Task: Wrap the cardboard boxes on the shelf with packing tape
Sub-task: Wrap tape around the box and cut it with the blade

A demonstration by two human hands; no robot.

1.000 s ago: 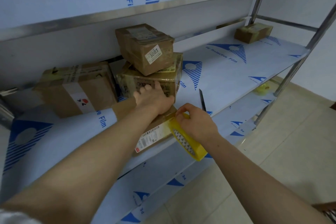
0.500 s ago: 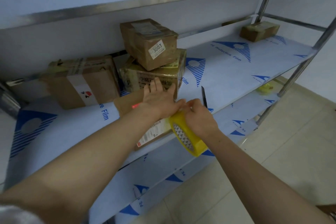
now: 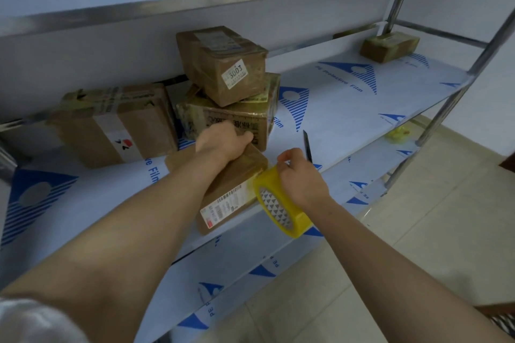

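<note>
- Here, the left hand (image 3: pixel 223 143) lies on the far end of a flat box (image 3: pixel 237 175). Its fingers are bent down over the box's far edge and its thumb stretches out to the right, so it grips the box and holds it down.
- The right hand (image 3: pixel 302 178) grips a yellow tape roll (image 3: pixel 281 205), with the fingers curled over its top.
- The roll stands on edge, tilted, and touches the box's right end at the front lip of the shelf (image 3: pixel 362 108).
- A yellowish sheen of tape runs from the roll onto the top of the flat box, next to its printed label (image 3: pixel 223 206).
- The flat box lies at an angle on the front of the shelf, with its near corner reaching the lip.
- Just behind it a wide box (image 3: pixel 239 120) carries a small box (image 3: pixel 220 64) marked "3003", which sits askew on it.
- To the left of that stack stands a long box (image 3: pixel 111 125) with a white band across it.
- A far box (image 3: pixel 390 46) sits alone at the shelf's back right corner, well apart from the rest.
- A dark slim tool (image 3: pixel 307 145) lies on the shelf just beyond the right hand.
- The shelf wears white film with blue print.
- A yellow lump (image 3: pixel 398 133) lies on the lower shelf (image 3: pixel 362 192), above a tiled floor (image 3: pixel 418 245).
</note>
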